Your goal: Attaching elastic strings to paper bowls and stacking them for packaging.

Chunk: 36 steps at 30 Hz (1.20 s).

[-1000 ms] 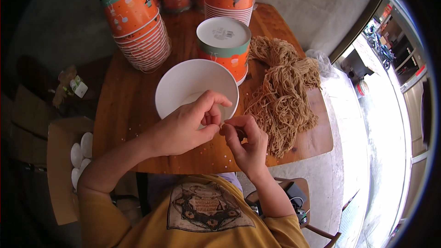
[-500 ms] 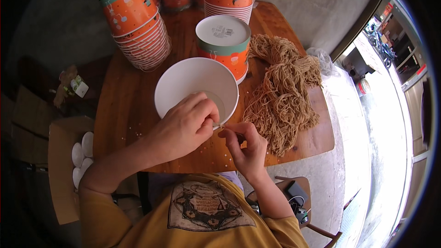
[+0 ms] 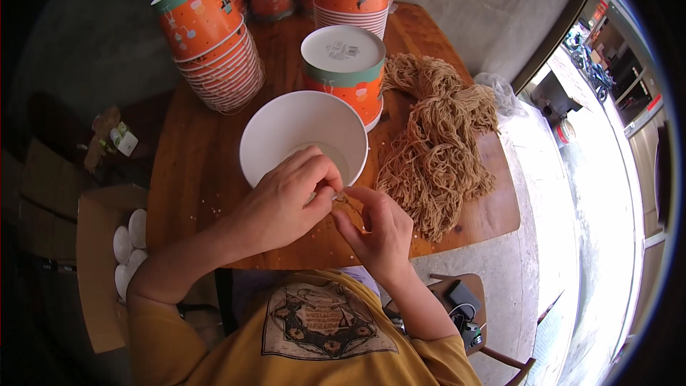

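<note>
A white-lined paper bucket [image 3: 268, 129] stands tilted on the table, its mouth facing me. My left hand [image 3: 296, 189] reaches over its near rim, fingers curled and thumb closed, pinching the rim. A small pale bit, perhaps string, shows at its fingertips, too small to make out. Close beside that pinch is my right hand [image 3: 382, 232], its index fingertip almost touching the spot and its thumb held apart below. A large loose bundle of tan string [image 3: 443, 143] lies to the right of the bucket.
Behind the bucket stands an upside-down orange and green paper bucket [image 3: 346, 93]. Stacks of nested buckets [image 3: 218, 50] fill the far left and back. A cardboard box [image 3: 107, 264] holding white round pieces sits at lower left. The wooden table's right edge [image 3: 516, 200] is near the string.
My right thumb and index finger have parted from their pinch at the rim, and the thumb has dropped lower. My left hand has kept its hold, with the view shifting slightly.
</note>
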Each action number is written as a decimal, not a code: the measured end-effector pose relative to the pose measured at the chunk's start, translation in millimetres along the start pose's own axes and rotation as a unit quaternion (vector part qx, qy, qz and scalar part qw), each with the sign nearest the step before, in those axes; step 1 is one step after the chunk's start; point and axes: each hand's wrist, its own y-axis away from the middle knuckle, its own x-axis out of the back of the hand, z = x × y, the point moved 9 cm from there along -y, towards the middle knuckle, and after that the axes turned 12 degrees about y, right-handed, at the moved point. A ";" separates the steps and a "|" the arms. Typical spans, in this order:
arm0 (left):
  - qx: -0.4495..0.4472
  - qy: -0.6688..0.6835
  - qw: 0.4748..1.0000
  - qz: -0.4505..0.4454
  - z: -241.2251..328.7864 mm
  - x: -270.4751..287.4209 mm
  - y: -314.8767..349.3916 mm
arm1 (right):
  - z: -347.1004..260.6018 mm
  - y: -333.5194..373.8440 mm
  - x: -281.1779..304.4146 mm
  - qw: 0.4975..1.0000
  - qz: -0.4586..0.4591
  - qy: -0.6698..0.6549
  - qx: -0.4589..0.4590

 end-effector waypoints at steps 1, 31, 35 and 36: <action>-0.001 -0.003 1.000 0.003 1.1 0.6 -0.2 | 0.1 -0.2 -1.0 1.000 0.001 0.000 0.000; -0.087 -0.105 0.989 0.054 3.8 5.8 9.9 | 5.0 1.1 4.4 0.990 -0.076 -0.111 -0.050; -0.081 -0.087 0.991 0.063 -0.2 10.1 12.3 | 13.7 5.6 4.6 0.987 -0.134 -0.060 -0.068; -0.077 -0.088 0.991 0.064 0.8 10.7 11.5 | 13.3 4.8 6.7 0.990 -0.116 -0.047 -0.068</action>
